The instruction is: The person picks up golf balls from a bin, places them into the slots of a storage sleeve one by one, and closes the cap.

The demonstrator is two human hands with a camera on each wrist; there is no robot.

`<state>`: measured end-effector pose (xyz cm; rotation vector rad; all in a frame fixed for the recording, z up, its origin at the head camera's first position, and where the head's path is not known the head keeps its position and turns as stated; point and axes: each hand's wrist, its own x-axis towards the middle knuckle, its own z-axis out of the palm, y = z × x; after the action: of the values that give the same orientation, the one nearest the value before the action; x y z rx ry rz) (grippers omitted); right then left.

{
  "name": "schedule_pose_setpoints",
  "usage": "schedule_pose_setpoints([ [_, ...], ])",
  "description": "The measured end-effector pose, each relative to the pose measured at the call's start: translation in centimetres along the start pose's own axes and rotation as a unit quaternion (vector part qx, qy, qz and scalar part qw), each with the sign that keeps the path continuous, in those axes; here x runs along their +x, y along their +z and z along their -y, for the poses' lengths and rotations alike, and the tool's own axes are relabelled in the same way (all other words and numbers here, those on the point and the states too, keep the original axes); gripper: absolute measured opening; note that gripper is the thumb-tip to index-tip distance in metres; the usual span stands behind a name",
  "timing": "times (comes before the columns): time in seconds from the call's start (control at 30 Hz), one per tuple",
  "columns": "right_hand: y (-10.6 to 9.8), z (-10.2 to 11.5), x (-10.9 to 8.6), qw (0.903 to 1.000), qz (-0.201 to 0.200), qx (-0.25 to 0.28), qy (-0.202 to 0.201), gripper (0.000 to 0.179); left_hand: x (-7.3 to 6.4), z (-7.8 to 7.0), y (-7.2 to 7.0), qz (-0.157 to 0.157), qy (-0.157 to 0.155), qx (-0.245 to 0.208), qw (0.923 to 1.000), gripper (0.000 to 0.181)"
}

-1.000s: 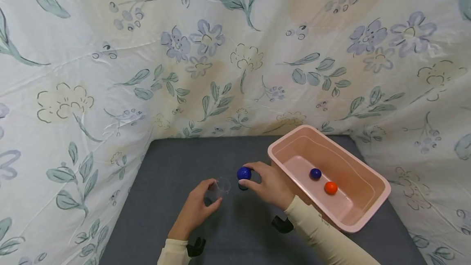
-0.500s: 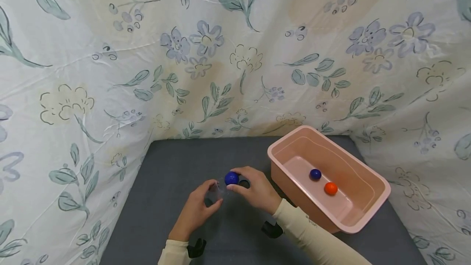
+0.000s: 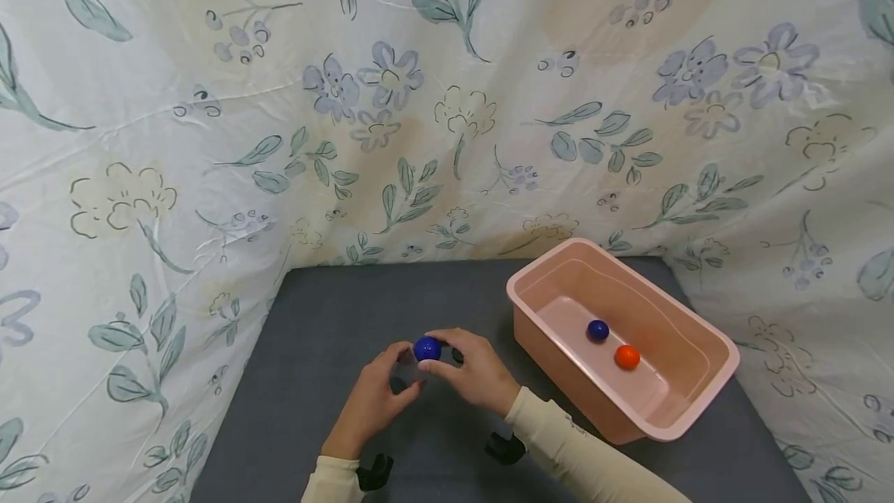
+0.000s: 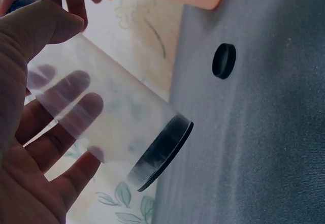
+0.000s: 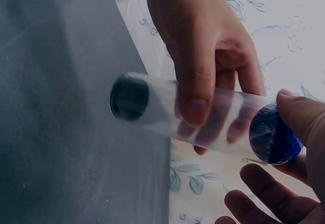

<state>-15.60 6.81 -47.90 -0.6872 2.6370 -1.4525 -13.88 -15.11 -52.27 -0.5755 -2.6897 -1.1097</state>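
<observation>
My left hand [image 3: 377, 394] grips a clear plastic tube [image 4: 122, 102] between thumb and fingers, tilted above the table. A black cap [image 5: 130, 98] closes the tube's lower end. My right hand [image 3: 475, 375] pinches a shiny blue ball [image 3: 427, 349] between thumb and fingers. In the right wrist view the ball sits right at the tube's open end, partly seen through its clear wall. A loose black lid [image 4: 224, 61] lies on the table, mostly behind my right fingers in the head view.
To the right on the dark grey table [image 3: 349, 309] stands a pink plastic bin [image 3: 574, 380]. Inside it lie a dark blue ball [image 3: 597, 331] and an orange ball [image 3: 627, 357]. A floral cloth [image 3: 461, 200] hangs behind and at both sides.
My right hand has brought the blue ball leftward and slightly nearer to me, from beside the tube to its open end. The left hand has stayed in nearly the same place, holding the tube.
</observation>
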Motion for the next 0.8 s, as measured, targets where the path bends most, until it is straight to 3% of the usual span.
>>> schedule_pose_setpoints([
  [0.3, -0.6, 0.0, 0.0, 0.9993, 0.037, 0.006, 0.007, 0.051, 0.0, -0.2, 0.0, 0.002, 0.001, -0.004, 1.0, 0.053],
  [0.5, -2.1, 0.3, 0.2, 0.9994, 0.024, -0.024, 0.005, 0.051, -0.1, -0.1, 0.0, 0.015, -0.016, -0.002, 0.9998, 0.052],
  [0.8, -5.8, 0.4, 0.4, 0.9942, -0.005, -0.102, 0.033, 0.053, -0.2, 0.0, 0.0, 0.004, -0.005, 0.009, 0.9999, 0.052],
])
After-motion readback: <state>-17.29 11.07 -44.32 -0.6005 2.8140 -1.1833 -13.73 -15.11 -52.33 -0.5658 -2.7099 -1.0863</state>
